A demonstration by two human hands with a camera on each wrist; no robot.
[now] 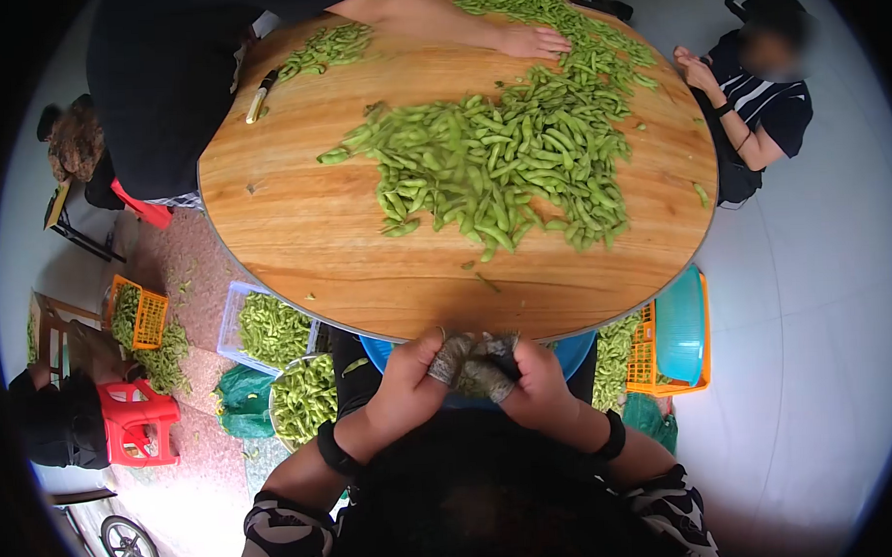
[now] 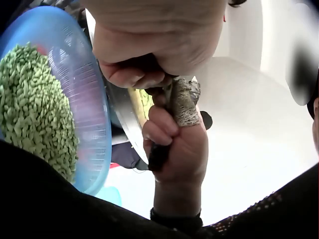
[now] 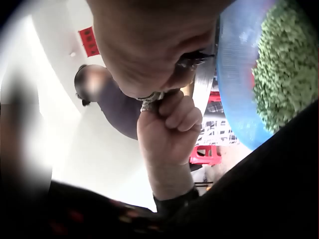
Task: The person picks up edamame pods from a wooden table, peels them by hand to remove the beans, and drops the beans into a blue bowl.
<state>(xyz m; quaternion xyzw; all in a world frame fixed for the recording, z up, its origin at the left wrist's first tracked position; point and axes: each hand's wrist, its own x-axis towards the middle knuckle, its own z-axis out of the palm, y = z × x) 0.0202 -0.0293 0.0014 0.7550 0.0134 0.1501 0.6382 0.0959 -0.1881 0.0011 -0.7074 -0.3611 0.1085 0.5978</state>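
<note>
Both hands meet at the table's near edge, over a blue plastic basket (image 2: 92, 109) of shelled green beans (image 2: 35, 112). The left hand (image 1: 405, 383) has its fingers curled, and a grey wrap (image 1: 453, 359) covers its thumb. Facing it, the right hand (image 1: 543, 388) has a similar wrap (image 2: 186, 102) on its thumb. Its curled fingers grip a small dark object (image 2: 158, 157) that sticks out below the palm. I cannot tell what the left fingers pinch where the hands meet. Ahead on the wooden table (image 1: 297, 225) lies a broad heap of green soybean pods (image 1: 501, 169).
A knife (image 1: 261, 96) lies at the table's far left. Another person's hand (image 1: 536, 42) rests among the pods; someone else sits at the right. Crates of pods, a lilac one (image 1: 233, 320) and an orange one (image 1: 138, 311), stand left, with a red stool (image 1: 137, 422).
</note>
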